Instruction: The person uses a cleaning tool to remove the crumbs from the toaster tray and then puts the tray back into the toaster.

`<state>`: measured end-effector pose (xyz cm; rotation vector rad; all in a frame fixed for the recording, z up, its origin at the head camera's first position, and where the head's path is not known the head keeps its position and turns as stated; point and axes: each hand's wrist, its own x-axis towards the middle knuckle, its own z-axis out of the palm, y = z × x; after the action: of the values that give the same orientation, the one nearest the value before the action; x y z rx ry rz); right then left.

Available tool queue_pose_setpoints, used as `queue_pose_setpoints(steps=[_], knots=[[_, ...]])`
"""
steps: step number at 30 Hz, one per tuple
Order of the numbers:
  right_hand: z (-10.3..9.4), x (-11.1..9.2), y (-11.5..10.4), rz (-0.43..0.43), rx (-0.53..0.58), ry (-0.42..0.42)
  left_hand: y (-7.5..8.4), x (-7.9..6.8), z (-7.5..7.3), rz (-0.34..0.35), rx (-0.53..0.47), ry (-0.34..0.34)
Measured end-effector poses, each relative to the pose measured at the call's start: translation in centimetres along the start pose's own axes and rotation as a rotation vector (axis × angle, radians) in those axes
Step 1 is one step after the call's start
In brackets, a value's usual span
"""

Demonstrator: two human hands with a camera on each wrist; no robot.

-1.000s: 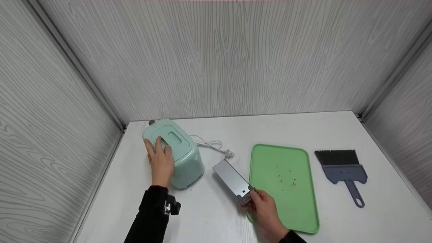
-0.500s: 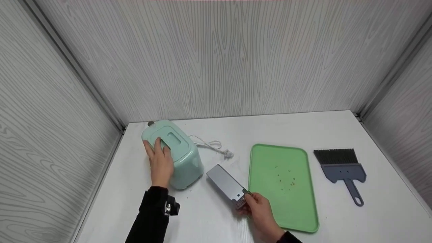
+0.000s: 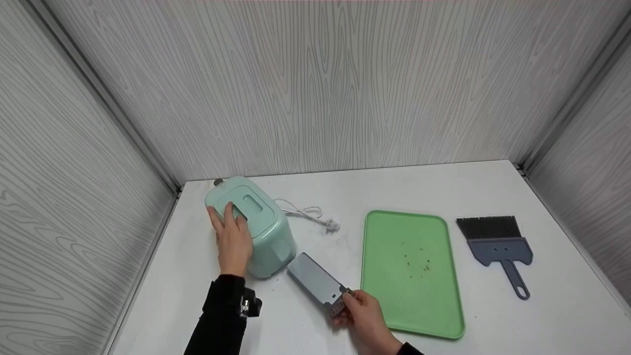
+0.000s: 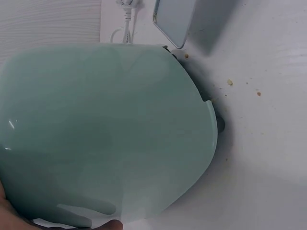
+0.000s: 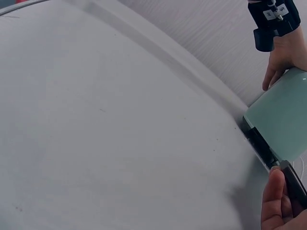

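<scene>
A mint-green toaster (image 3: 268, 251) stands at the left of the table, two slots in its top. My left hand (image 3: 234, 249) holds its upper left edge, fingers spread over the top and down the side; the left wrist view shows only part of that hand at the bottom left. My right hand (image 3: 367, 318) pinches the handled end of a flat metal crumb tray (image 3: 315, 278), thumb on top. The tray's far end lies close to the toaster's lower edge (image 5: 261, 146); whether they touch I cannot tell.
A green tray (image 3: 411, 301) with scattered crumbs (image 3: 427, 268) lies right of my right hand. Beyond it is a dark brush (image 3: 500, 251). The toaster's white cord and plug (image 3: 331, 225) rest behind. Several crumbs (image 4: 230, 82) dot the table by the toaster. Panels enclose the sides and back.
My right hand has carried the crumb tray left and toward the table's front, its far end now close to the toaster's base. The left hand has stayed on the toaster.
</scene>
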<state>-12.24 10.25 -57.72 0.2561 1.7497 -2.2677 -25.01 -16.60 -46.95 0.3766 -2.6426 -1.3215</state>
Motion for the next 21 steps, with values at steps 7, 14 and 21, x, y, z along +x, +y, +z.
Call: queue_pose_setpoints(steps=[7, 14, 21], knots=[[1.0, 0.3, 0.8, 0.003, -0.003, -0.010, 0.1, -0.1, -0.3, -0.023, 0.014, -0.014], [1.5, 0.4, 1.3, 0.003, -0.007, -0.042, 0.1, -0.2, -0.3, -0.020, 0.023, -0.027], [1.8, 0.8, 1.8, 0.024, 0.007, -0.067, 0.0, -0.1, -0.2, -0.028, 0.026, -0.029]])
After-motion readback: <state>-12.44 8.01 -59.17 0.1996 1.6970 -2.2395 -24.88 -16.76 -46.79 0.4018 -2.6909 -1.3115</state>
